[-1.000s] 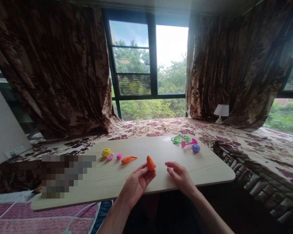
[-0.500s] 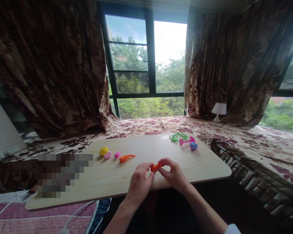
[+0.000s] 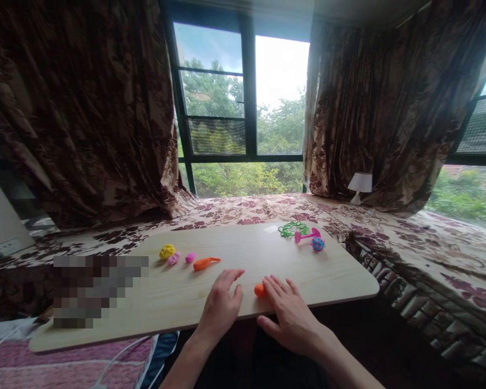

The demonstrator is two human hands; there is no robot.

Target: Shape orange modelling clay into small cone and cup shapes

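A lump of orange modelling clay (image 3: 260, 290) lies on the wooden tabletop near its front edge. My right hand (image 3: 285, 310) rests over the lump's right part with fingers stretched out flat, hiding that end. Left of it, my left hand (image 3: 222, 300) hovers over the table edge with fingers apart, holding nothing. Beyond the left hand lies an orange carrot-shaped clay piece (image 3: 204, 263) with a thin tail. Farther left sit a pink lump (image 3: 190, 257), a light purple lump (image 3: 173, 259) and a yellow lump (image 3: 167, 251).
At the table's (image 3: 235, 243) back right are a green string tangle (image 3: 294, 229), a pink dumbbell-shaped toy (image 3: 306, 235) and a blue-pink knobbly ball (image 3: 318, 244). A white lamp (image 3: 360, 183) stands on the flowered ledge behind. A blurred patch covers the table's left part.
Both hands held the orange lump between their fingertips. Now it is down on the table, the left hand has let go and moved left, and the right hand has flattened over it.
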